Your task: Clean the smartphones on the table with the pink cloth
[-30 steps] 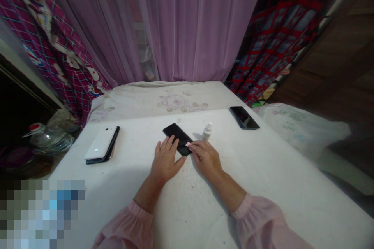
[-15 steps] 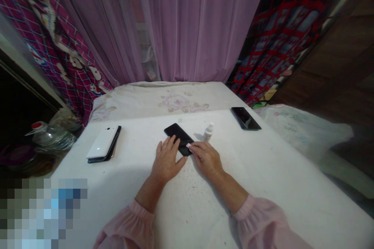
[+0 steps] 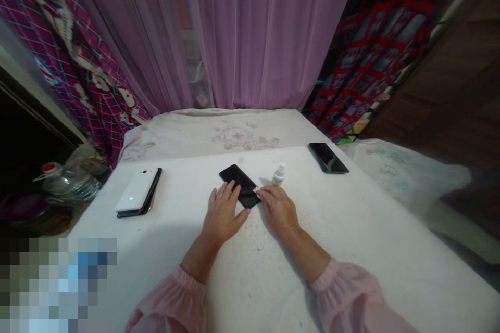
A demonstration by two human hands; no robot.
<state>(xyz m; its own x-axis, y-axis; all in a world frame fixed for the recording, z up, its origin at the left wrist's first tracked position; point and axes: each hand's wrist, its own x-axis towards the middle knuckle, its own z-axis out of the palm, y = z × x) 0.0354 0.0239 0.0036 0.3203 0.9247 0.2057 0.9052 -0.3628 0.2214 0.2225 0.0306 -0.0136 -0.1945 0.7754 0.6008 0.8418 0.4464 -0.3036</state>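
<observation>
A black smartphone (image 3: 236, 173) lies slanted on the white-covered table in front of me. My left hand (image 3: 221, 213) rests at its near left side, fingers stretched out and fingertips on the dark surface. With closed fingertips, my right hand (image 3: 279, 210) pinches a small pale pink piece (image 3: 256, 190) at the phone's right edge. Its material is too small to tell, and the fingers partly cover it. Just beyond the right hand stands a small white spray bottle (image 3: 278, 174), upright, its lower part hidden by that hand.
To the left lies a stack of phones, a white phone (image 3: 136, 191) on top. More dark phones (image 3: 328, 157) are at the table's right edge. A clear jug with a red cap (image 3: 49, 168) stands beyond the left edge. Purple curtains (image 3: 265, 36) hang behind the table (image 3: 351, 244).
My right hand has shifted slightly right and away from me with the pink piece, toward the phone's right edge. The left hand and phone stay in place.
</observation>
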